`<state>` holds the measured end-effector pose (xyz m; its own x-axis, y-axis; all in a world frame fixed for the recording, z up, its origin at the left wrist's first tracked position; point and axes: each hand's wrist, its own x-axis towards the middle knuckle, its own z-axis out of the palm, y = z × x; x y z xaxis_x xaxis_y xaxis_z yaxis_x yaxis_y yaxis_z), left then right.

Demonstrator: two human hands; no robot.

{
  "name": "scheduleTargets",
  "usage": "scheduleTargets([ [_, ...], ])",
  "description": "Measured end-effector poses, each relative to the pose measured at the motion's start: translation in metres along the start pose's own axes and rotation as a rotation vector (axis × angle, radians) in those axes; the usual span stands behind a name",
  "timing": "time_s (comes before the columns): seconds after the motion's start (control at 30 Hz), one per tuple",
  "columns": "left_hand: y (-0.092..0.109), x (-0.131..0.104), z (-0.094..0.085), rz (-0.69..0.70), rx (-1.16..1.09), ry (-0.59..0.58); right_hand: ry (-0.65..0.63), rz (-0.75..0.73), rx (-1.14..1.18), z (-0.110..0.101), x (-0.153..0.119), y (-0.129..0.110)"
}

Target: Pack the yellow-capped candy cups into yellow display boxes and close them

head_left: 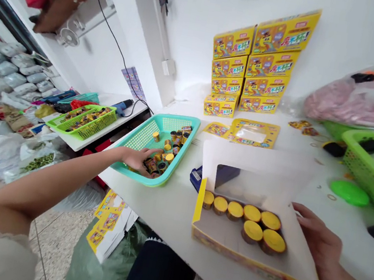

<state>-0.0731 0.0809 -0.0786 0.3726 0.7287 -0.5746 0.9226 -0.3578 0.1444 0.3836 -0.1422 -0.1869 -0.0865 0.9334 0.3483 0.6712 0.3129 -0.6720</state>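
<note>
My left hand [139,158] reaches into a turquoise plastic basket [138,128], its fingers apart over a heap of small yellow-lidded cups [169,157]. The fingertips are partly hidden among the cups. My right hand [323,258] grips the right side of an open cardboard box [233,250], thumb at the lower edge and fingers at the side wall. Inside the box, several small cups [252,231] stand upright with yellow lids up, a row along the back and two in front. The box's white lid [258,164], with a window cut-out, stands raised.
Yellow printed boxes [268,70] are stacked against the wall, with a flat printed card [254,133] before them. A blue tape dispenser [196,178] sits behind the open box. At right are a green basket [369,165] and a green lid [349,192]. Another green basket [99,120] stands on the left table.
</note>
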Motion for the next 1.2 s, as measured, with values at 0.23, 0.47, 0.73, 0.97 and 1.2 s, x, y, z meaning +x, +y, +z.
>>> scheduleTargets([
  [0.23,0.005,0.003,0.004,-0.040,0.023,0.002,-0.135,-0.106,0.007,-0.008,0.001,0.001],
  [0.47,0.030,0.023,0.006,0.018,0.068,0.022,-0.106,-0.226,-0.048,-0.010,0.007,0.006],
  [0.73,0.039,0.028,0.012,0.016,0.147,0.083,-0.155,-0.138,0.004,-0.010,0.004,0.001],
  [0.97,0.039,0.037,0.018,0.015,0.124,0.162,-0.190,-0.029,0.021,-0.016,0.003,-0.003],
  [1.2,0.035,0.034,0.014,0.118,-0.030,0.233,-0.021,-0.004,0.085,-0.004,0.000,-0.022],
])
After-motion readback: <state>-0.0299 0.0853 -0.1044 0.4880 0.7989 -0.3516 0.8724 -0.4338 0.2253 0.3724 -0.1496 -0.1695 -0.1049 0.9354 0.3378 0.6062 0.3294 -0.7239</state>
